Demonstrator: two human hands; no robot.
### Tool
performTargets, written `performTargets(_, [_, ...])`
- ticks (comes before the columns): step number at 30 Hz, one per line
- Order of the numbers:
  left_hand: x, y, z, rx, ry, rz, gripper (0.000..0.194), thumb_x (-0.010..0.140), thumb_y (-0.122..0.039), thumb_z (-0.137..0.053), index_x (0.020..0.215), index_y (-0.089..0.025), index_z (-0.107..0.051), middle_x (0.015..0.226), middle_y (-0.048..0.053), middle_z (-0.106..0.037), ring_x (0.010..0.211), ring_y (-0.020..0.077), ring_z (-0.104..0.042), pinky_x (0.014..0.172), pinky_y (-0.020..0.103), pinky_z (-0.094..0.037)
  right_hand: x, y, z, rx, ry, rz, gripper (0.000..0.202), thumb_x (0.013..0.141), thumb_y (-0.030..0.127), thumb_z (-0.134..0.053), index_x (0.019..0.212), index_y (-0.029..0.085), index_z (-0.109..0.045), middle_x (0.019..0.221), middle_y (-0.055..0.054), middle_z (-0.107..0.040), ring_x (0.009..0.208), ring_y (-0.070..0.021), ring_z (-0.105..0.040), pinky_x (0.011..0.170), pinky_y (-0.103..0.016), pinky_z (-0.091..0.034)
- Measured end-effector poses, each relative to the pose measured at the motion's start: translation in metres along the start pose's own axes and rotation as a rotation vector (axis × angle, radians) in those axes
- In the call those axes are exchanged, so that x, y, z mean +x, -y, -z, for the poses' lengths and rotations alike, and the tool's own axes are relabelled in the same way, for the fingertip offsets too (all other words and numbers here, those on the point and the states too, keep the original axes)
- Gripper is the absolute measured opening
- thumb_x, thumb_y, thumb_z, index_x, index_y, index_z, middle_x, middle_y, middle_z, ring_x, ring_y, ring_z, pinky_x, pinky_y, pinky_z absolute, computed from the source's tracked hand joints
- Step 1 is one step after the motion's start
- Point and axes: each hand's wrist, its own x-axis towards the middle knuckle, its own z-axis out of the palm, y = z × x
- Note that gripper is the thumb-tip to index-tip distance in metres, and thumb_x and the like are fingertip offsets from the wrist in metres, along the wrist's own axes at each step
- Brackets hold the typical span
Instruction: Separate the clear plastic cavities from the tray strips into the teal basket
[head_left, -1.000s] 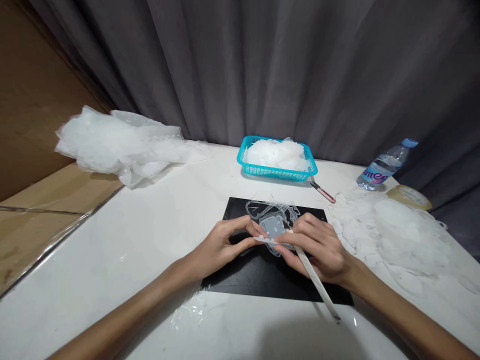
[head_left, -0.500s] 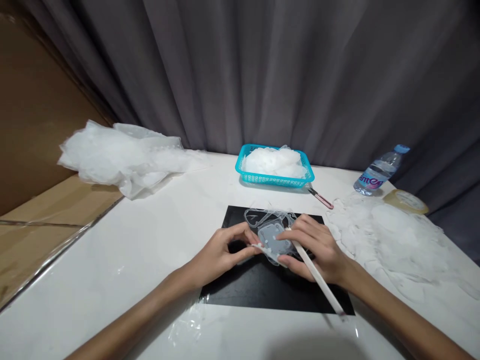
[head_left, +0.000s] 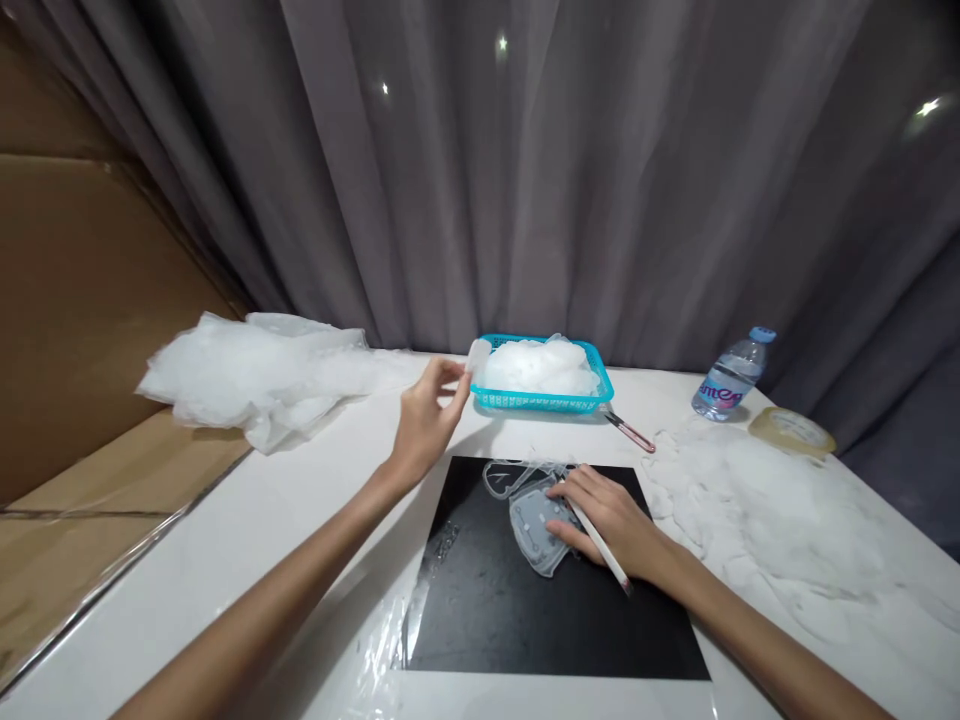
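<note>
Left hand (head_left: 431, 420) raised, grip closed on a small white piece (head_left: 478, 354) by its lower end, thumb and fingertips only, probably so most of it stays free of the fingers. Piece overlaps the near-left corner of the blue basket (head_left: 540, 402) in view; touching or just in front, can't tell. Its long axis runs steeply up, free end up and slightly right, toward the curtain (head_left: 465, 180). Right hand (head_left: 611, 515) is low over the black mat (head_left: 525, 620), grip around a white stick (head_left: 606, 553), thumb and index spread onto a grey translucent piece (head_left: 531, 525), likely steadying it while the stick stays tucked in hand. Stick's long axis is diagonal: far end up-left by that piece, dark-tipped near end down-right toward the wearer. Grey piece lies on the mat, long axis roughly near to far, a corner toward the wearer. Dark mat presumably there so see-through edges show. White material (head_left: 536, 366) fills the basket; pink-handled snips (head_left: 630, 432) lie just beside it on the table (head_left: 300, 560).
</note>
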Motion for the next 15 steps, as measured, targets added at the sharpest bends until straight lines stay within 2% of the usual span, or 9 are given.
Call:
performTargets(1, [0.015, 0.004, -0.006, 0.03, 0.021, -0.028, 0.016, 0.101, -0.038, -0.055, 0.102, -0.022, -0.055, 0.112, 0.008, -0.076, 0.098, 0.0235, -0.075, 0.083, 0.035, -0.061, 0.0, 0.0, 0.0, 0.002, 0.004, -0.001, 0.024, 0.102, 0.038, -0.06, 0.116, 0.019, -0.062, 0.1, -0.009, -0.069, 0.095, -0.0273, -0.064, 0.085, -0.043, -0.056])
performTargets(3, [0.035, 0.009, -0.019, 0.094, 0.082, -0.074, 0.011, 0.096, -0.032, -0.061, 0.101, -0.022, -0.059, 0.107, 0.008, -0.076, 0.094, 0.0267, -0.075, 0.086, 0.04, -0.059, 0.0, -0.001, -0.001, 0.005, 0.005, -0.003, 0.023, 0.102, 0.037, -0.06, 0.116, 0.019, -0.062, 0.1, -0.009, -0.068, 0.096, -0.0271, -0.064, 0.085, -0.043, -0.056])
performTargets(6, [0.038, 0.013, -0.034, 0.164, 0.164, -0.126, 0.01, 0.09, -0.029, -0.069, 0.094, -0.021, -0.063, 0.1, 0.009, -0.076, 0.095, 0.0312, -0.073, 0.091, 0.045, -0.055, 0.002, -0.001, -0.001, 0.004, -0.008, 0.002, 0.023, 0.102, 0.037, -0.061, 0.116, 0.018, -0.062, 0.099, -0.009, -0.068, 0.095, -0.0275, -0.064, 0.085, -0.043, -0.057])
performTargets(9, [0.009, 0.009, -0.034, 0.195, 0.201, -0.159, 0.01, 0.098, -0.029, -0.057, 0.096, -0.02, -0.063, 0.105, 0.01, -0.073, 0.101, 0.0304, -0.069, 0.097, 0.046, -0.05, 0.003, -0.001, 0.0, 0.011, -0.01, 0.011, 0.024, 0.101, 0.037, -0.063, 0.115, 0.018, -0.062, 0.098, -0.009, -0.068, 0.094, -0.0277, -0.064, 0.083, -0.043, -0.057])
performTargets(12, [-0.035, -0.003, -0.018, 0.179, 0.279, -0.178, 0.017, 0.104, -0.031, -0.05, 0.097, -0.02, -0.061, 0.098, 0.007, -0.07, 0.095, 0.025, -0.067, 0.093, 0.04, -0.052, 0.002, -0.001, 0.0, 0.019, -0.005, 0.014, 0.023, 0.1, 0.037, -0.064, 0.115, 0.019, -0.062, 0.098, -0.009, -0.068, 0.094, -0.0276, -0.064, 0.084, -0.044, -0.057])
performTargets(14, [-0.063, -0.013, -0.004, 0.142, 0.419, -0.215, 0.017, 0.105, -0.034, -0.053, 0.098, -0.022, -0.062, 0.099, 0.004, -0.07, 0.096, 0.0217, -0.068, 0.092, 0.035, -0.052, 0.002, -0.002, -0.001, 0.008, -0.022, 0.014, 0.019, 0.102, 0.033, -0.061, 0.114, 0.018, -0.062, 0.098, -0.009, -0.068, 0.093, -0.0273, -0.064, 0.085, -0.044, -0.057])
performTargets(15, [-0.075, -0.019, 0.002, 0.109, 0.559, -0.238, 0.015, 0.104, -0.036, -0.056, 0.102, -0.023, -0.063, 0.108, 0.005, -0.069, 0.103, 0.0222, -0.067, 0.096, 0.035, -0.051, 0.002, -0.002, -0.002, -0.003, -0.039, 0.012, 0.016, 0.103, 0.03, -0.059, 0.113, 0.018, -0.063, 0.096, -0.009, -0.068, 0.092, -0.0269, -0.064, 0.084, -0.043, -0.057])
